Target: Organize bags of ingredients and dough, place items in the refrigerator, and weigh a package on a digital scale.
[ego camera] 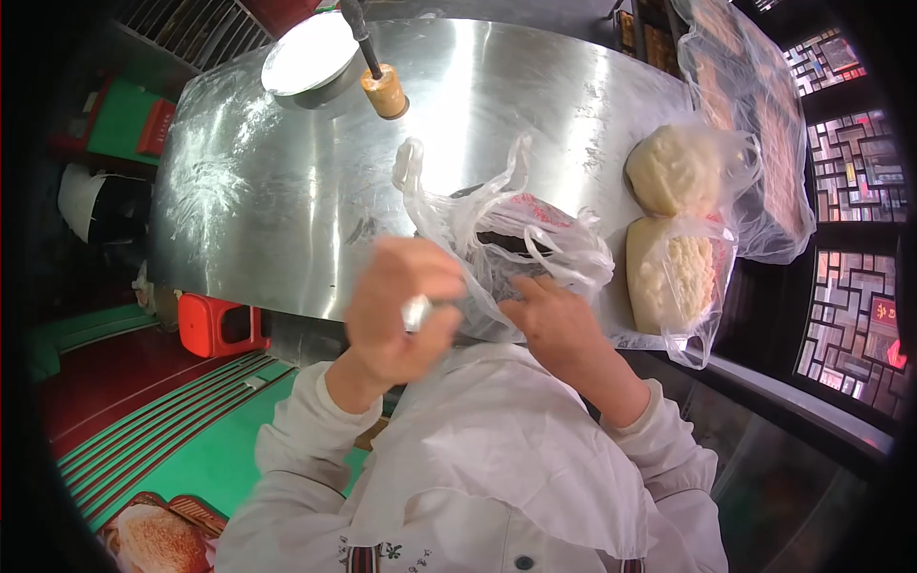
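A clear plastic carrier bag (pixel 501 215) with red print lies on the metal table before me, its handles standing up loosely. Something dark shows through the bag's opening, but I cannot make out what it is. My left hand (pixel 405 308), blurred, hovers at the bag's left side with thumb and fingers curved apart. Against the near side of the bag rest the fingers of my right hand (pixel 559 319); whether they pinch the film is unclear.
Two large pale dough-like blocks, one behind (pixel 673 172) and one nearer (pixel 666 279), sit partly in plastic at the table's right. A wooden-headed mallet (pixel 385 89) and a white round dish (pixel 308 54) are at the back. White powder streaks the steel table (pixel 286 193). A red plastic stool (pixel 215 326) stands left.
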The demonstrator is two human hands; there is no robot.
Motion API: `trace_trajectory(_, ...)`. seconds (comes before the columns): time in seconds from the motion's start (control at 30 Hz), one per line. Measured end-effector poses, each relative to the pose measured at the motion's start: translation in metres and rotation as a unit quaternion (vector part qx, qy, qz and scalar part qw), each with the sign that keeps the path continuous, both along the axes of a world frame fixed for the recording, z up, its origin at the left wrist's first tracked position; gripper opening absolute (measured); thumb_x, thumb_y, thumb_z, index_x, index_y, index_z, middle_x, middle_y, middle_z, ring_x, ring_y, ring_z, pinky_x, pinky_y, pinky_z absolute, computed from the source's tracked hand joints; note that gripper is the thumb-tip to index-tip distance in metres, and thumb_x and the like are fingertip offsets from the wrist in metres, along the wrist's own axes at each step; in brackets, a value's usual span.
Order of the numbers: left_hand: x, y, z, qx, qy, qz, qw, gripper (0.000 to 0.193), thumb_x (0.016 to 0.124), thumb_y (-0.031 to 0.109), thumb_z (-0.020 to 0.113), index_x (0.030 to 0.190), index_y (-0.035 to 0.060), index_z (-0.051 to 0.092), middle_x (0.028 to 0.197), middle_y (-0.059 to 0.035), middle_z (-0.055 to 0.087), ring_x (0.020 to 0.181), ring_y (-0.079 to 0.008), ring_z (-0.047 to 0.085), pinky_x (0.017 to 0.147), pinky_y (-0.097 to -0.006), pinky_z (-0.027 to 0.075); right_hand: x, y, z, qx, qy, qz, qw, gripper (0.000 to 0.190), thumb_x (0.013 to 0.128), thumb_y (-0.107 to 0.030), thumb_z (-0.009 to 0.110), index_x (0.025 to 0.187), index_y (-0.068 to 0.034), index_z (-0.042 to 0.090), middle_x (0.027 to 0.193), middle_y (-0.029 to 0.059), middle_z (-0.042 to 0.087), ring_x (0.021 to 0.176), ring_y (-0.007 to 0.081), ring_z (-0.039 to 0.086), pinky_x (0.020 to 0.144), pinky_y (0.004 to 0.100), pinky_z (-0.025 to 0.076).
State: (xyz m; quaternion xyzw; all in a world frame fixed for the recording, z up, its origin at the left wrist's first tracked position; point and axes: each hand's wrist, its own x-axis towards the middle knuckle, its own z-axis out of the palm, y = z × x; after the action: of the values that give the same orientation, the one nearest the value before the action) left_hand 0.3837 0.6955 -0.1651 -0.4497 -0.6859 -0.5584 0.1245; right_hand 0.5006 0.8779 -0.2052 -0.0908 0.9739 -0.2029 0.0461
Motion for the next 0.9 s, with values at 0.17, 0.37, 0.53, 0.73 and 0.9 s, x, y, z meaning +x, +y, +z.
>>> trace_trajectory(0.17,-0.004,0.049,-0.032,-0.261,0.058,-0.093,0.959,0.014,0.087,0.015,0.061,0.086,0.0011,0.062,0.079,-0.0157,0.063,0.069,-0.0341,0.062,0.064,-0.0398,0.052,-0.024,-0.001,-0.023,0.070,0.111,-0.004,0.991,0.013,0.078,-0.008,0.060,0.090,-0.003,0.060,0.090,0.0094,0.061,0.084,0.0247,0.059,0.071,0.0361,0.050)
trace_trajectory(0.37,-0.030,0.019,-0.039,-0.612,0.011,-0.083,0.786,0.021,0.091,0.023,0.060,0.088,0.0038,0.066,0.084,-0.0186,0.066,0.062,-0.0299,0.065,0.060,-0.0377,0.053,0.020,0.049,-0.009,0.169,-0.064,-0.080,0.980,0.039,0.079,-0.004,0.058,0.118,0.000,0.057,0.079,0.0116,0.064,0.067,0.0268,0.064,0.060,0.0388,0.052)
trace_trajectory(0.53,-0.017,-0.014,-0.032,-0.517,0.195,0.001,0.833,0.027,0.087,0.024,0.065,0.103,0.0012,0.064,0.087,-0.0186,0.067,0.061,-0.0261,0.065,0.062,-0.0353,0.054,0.041,0.045,0.022,0.246,-0.040,-0.083,0.965,0.045,0.077,-0.008,0.060,0.122,-0.002,0.059,0.077,0.0114,0.065,0.062,0.0204,0.062,0.056,0.0323,0.050)
trace_trajectory(0.73,-0.015,0.008,-0.040,-0.472,0.076,-0.108,0.872,0.045,0.079,0.018,0.071,0.115,-0.0058,0.056,0.084,-0.0224,0.065,0.072,-0.0288,0.067,0.063,-0.0383,0.054,0.002,-0.010,0.032,0.318,0.074,0.116,0.938,0.018,0.077,-0.010,0.061,0.092,-0.005,0.071,0.084,0.0062,0.065,0.072,0.0173,0.060,0.072,0.0289,0.046)
trace_trajectory(0.9,-0.008,0.012,-0.058,-0.603,-0.004,-0.140,0.785,0.039,0.083,0.013,0.063,0.115,-0.0076,0.054,0.121,-0.0215,0.059,0.089,-0.0377,0.065,0.073,-0.0419,0.055,-0.028,-0.032,-0.018,0.179,-0.065,0.099,0.977,0.008,0.076,-0.011,0.062,0.078,-0.005,0.067,0.082,0.0087,0.067,0.082,0.0217,0.065,0.082,0.0365,0.050)
